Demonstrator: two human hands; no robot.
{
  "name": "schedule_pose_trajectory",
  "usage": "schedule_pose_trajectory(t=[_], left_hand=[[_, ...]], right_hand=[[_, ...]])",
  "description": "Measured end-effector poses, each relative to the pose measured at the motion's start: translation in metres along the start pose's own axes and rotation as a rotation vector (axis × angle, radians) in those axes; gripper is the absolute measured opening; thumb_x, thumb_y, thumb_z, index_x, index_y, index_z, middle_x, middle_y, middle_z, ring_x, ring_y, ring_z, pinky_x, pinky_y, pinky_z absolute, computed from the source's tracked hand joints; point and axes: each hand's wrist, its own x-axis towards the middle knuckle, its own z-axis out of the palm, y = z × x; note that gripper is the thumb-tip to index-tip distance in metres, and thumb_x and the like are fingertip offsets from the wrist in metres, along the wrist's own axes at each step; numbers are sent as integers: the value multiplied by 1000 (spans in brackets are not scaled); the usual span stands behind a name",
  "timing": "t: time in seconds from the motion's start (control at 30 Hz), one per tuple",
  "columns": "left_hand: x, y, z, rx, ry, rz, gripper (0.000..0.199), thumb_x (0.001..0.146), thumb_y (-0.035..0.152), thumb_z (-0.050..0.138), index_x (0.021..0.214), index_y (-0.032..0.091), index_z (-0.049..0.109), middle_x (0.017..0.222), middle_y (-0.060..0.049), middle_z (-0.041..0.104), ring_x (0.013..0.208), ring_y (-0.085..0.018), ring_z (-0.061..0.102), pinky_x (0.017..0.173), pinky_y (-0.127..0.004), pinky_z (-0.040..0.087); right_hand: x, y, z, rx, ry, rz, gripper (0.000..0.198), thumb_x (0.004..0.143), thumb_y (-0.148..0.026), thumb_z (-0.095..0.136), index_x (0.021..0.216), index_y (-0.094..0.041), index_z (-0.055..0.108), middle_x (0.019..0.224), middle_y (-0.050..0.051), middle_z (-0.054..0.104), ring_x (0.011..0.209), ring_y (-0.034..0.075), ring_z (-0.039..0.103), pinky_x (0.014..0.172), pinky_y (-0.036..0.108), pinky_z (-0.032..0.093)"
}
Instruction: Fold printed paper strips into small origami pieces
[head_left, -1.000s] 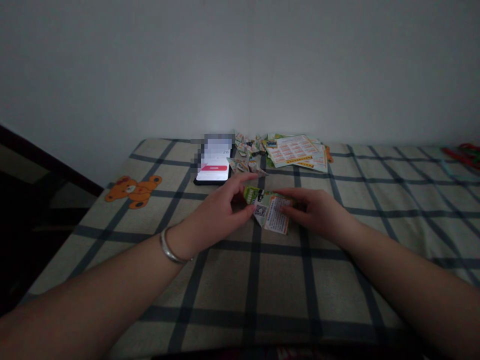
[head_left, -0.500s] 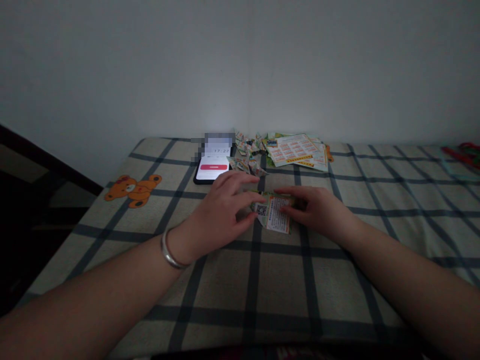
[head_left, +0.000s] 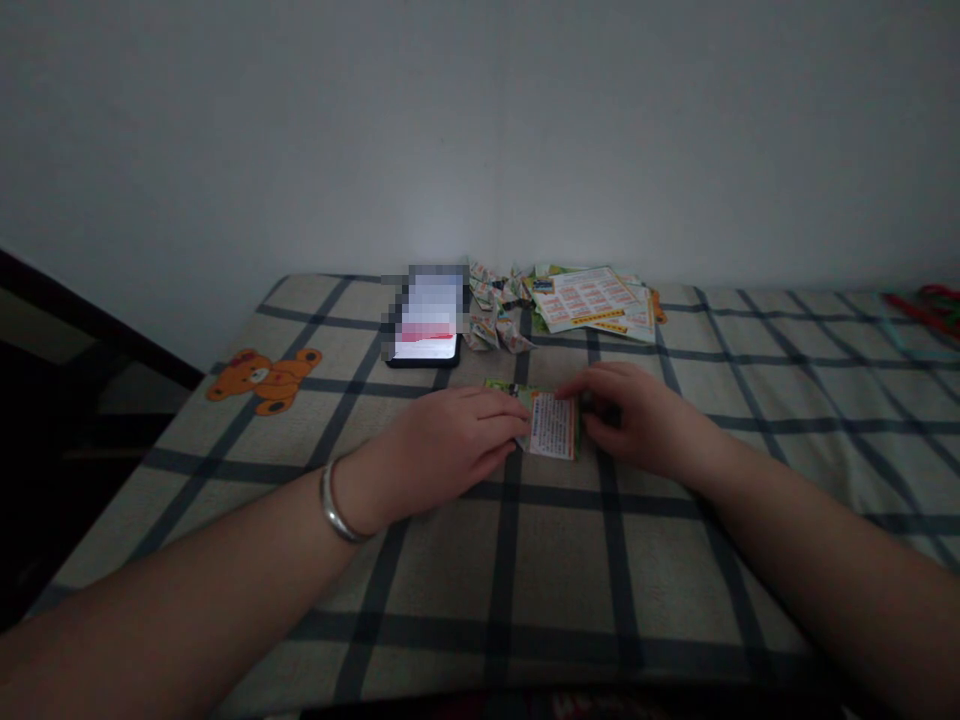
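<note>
A small folded printed paper (head_left: 553, 428) lies on the checked cloth between my hands. Green shows along its top edge, with dense text on its white face. My left hand (head_left: 454, 435), a silver bangle at its wrist, rests with fingers pressed together over the paper's left part, which is hidden under them. At the right edge, my right hand (head_left: 634, 415) curls around the paper, its index finger on the upper corner and its thumb by the side. Beyond them are several folded paper pieces (head_left: 495, 335) and a stack of printed sheets (head_left: 592, 300).
A phone (head_left: 426, 345) with its screen lit lies left of the folded pieces. An orange bear picture (head_left: 262, 380) is at the left of the checked cloth (head_left: 435, 590). A wall (head_left: 480, 130) rises behind. Something red (head_left: 937, 305) lies far right.
My left hand has come down, its spread fingers closing together over the paper's left side and covering the square code. My right hand has shifted slightly at the right edge.
</note>
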Motion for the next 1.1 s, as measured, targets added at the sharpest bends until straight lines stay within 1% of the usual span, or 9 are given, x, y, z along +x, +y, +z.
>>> schedule_pose_trajectory(t=[0.1, 0.2, 0.33, 0.43, 0.53, 0.63, 0.73, 0.9, 1.1], left_hand=[[0, -3, 0, -100, -13, -38, 25, 92, 18, 54, 114, 19, 66, 118, -5, 68, 108, -19, 62, 97, -37, 52], [-1, -4, 1, -124, -9, -37, 24, 92, 18, 54, 111, 20, 68, 118, -6, 67, 109, -19, 62, 98, -38, 52], [-1, -4, 2, -99, 3, -21, 22, 92, 19, 53, 107, 20, 70, 117, -7, 68, 109, -21, 62, 97, -40, 52], [-1, -5, 1, -106, 13, 8, 22, 92, 17, 53, 105, 19, 71, 115, -7, 69, 109, -21, 63, 96, -40, 53], [-1, -7, 0, -124, 14, 41, 22, 90, 15, 55, 105, 20, 71, 115, -5, 69, 113, -21, 61, 99, -39, 51], [-1, -7, 0, -81, 9, 58, 23, 90, 15, 55, 107, 21, 70, 120, -5, 67, 117, -22, 59, 102, -42, 49], [-1, -4, 0, -29, 18, 82, 23, 89, 16, 57, 110, 20, 68, 119, -6, 67, 115, -23, 59, 101, -43, 49], [-1, -2, -1, -79, 9, 92, 19, 89, 17, 57, 104, 20, 69, 115, -5, 69, 111, -20, 61, 98, -39, 50], [-2, -6, 0, -107, -21, 97, 24, 89, 17, 56, 108, 24, 69, 119, -4, 66, 116, -22, 57, 103, -41, 47]], right_hand=[[1, 1, -2, -56, -4, -85, 32, 78, -12, 61, 108, -21, 68, 97, 6, 68, 90, 21, 61, 79, 35, 49], [0, 3, -2, -73, 24, -134, 33, 80, -14, 62, 111, -22, 69, 108, 9, 65, 97, 22, 61, 83, 38, 50], [-2, 5, -4, -107, 45, -258, 25, 81, -16, 65, 102, -27, 73, 124, 8, 60, 111, 25, 58, 91, 43, 48], [-1, 2, -7, -95, -7, -338, 17, 85, -22, 65, 98, -30, 74, 119, 4, 66, 108, 22, 59, 91, 41, 46], [0, -2, -8, -47, -64, -393, 13, 89, -26, 63, 98, -27, 73, 110, 2, 71, 106, 20, 60, 92, 38, 46], [1, -6, -9, -5, -139, -391, 13, 91, -26, 60, 97, -25, 72, 101, 2, 73, 98, 18, 63, 88, 36, 47], [0, -8, -10, -20, -169, -351, 14, 92, -26, 59, 95, -24, 72, 96, 3, 73, 91, 18, 63, 82, 35, 47], [-2, -15, -14, -72, -209, -306, 13, 90, -22, 58, 90, -22, 71, 83, 3, 68, 83, 18, 60, 75, 33, 44], [-2, -17, -12, -101, -173, -279, 6, 87, -21, 59, 86, -21, 66, 80, 1, 63, 80, 18, 56, 75, 34, 39]])
